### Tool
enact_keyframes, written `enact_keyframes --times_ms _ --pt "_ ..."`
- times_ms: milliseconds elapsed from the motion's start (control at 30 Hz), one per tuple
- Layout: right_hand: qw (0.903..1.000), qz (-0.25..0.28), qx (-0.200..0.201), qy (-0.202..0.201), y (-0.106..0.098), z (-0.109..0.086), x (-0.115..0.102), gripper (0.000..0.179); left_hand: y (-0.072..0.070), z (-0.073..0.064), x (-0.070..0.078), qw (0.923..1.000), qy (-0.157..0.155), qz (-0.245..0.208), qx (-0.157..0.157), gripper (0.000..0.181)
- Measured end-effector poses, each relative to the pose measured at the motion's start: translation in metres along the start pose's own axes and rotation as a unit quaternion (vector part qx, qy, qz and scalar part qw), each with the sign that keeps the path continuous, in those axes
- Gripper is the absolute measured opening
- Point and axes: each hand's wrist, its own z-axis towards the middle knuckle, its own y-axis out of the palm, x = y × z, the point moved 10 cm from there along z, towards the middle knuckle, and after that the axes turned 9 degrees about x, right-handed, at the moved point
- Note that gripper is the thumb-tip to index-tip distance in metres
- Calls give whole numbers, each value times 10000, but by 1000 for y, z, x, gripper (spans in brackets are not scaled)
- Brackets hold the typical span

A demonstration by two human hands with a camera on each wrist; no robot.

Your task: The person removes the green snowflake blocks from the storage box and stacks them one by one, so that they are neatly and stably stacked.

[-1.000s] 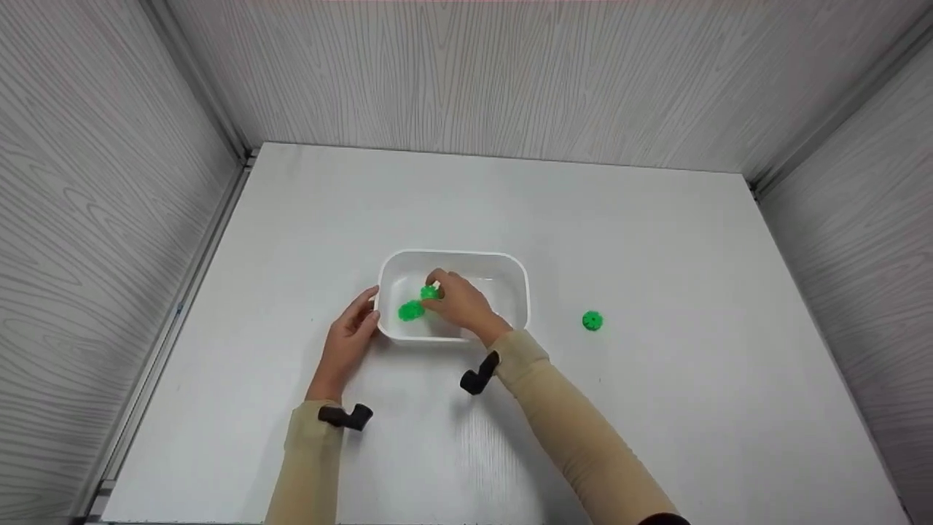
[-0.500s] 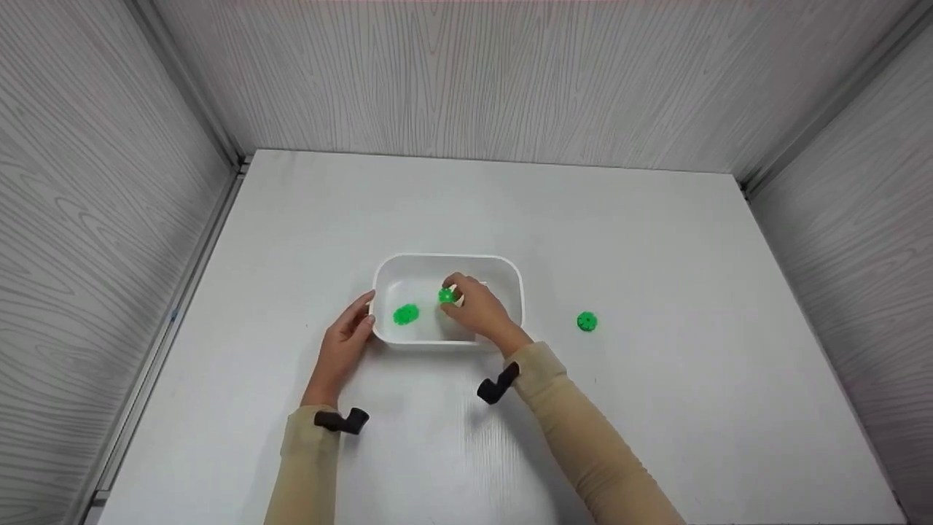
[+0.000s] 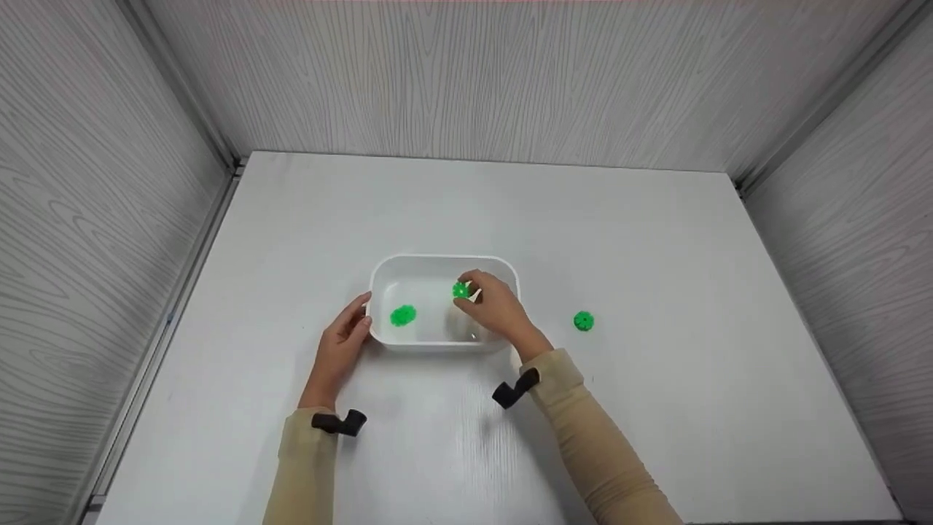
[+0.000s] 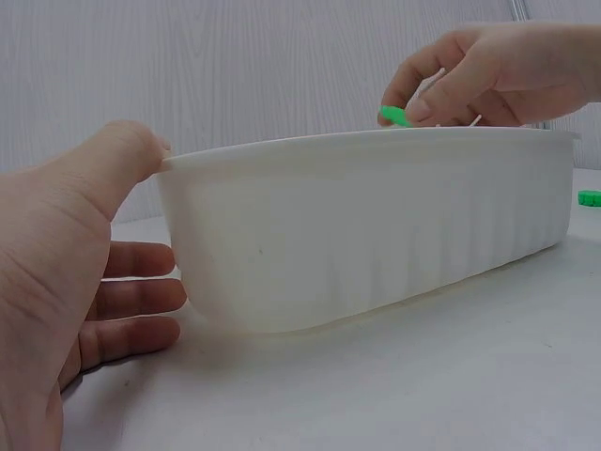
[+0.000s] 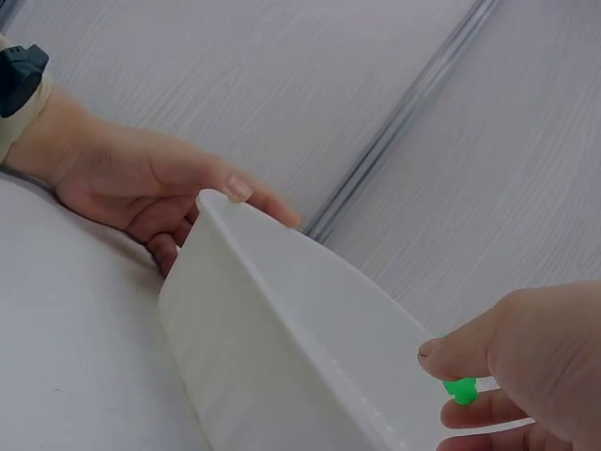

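Observation:
My right hand (image 3: 496, 302) pinches a small green plastic disc with a notched, flower-like edge (image 3: 461, 290) above the right half of a white rectangular tub (image 3: 437, 343). In the right wrist view, the thumb and fingers hide much of this disc (image 5: 462, 390). My left hand (image 3: 342, 350) holds the tub's left end. Its thumb lies on the rim, and its other fingers are bent against the outer wall (image 4: 366, 235). Inside the tub, at the left, lies a green shape with a scalloped edge (image 3: 402, 315), apparently two discs overlapping. I cannot tell whether they are joined.
A further green disc (image 3: 584, 321) lies on the white table (image 3: 656, 408), right of the tub. Grey wood-patterned panels (image 3: 466, 80) enclose the table at the back and both sides. Each wrist carries a black camera mount (image 3: 516, 388).
My right hand has moved right inside the tub with the pinched disc, away from the green shape at the left. The left hand keeps its hold. The whole head view has shifted slightly.

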Motion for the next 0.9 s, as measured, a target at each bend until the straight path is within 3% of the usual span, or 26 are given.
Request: enact_keyframes --times_ms 467,733,900 --pt "9951 -36 979 -125 -53 -24 9 34 0 -1 0 9999 59 -65 -136 45" --pt "9777 197 2013 -567 -80 -42 28 34 1 -6 14 9994 -114 -234 -206 44" --pt "9719 258 2274 -554 -91 -51 44 35 1 -2 5 9998 -70 -134 -122 43"
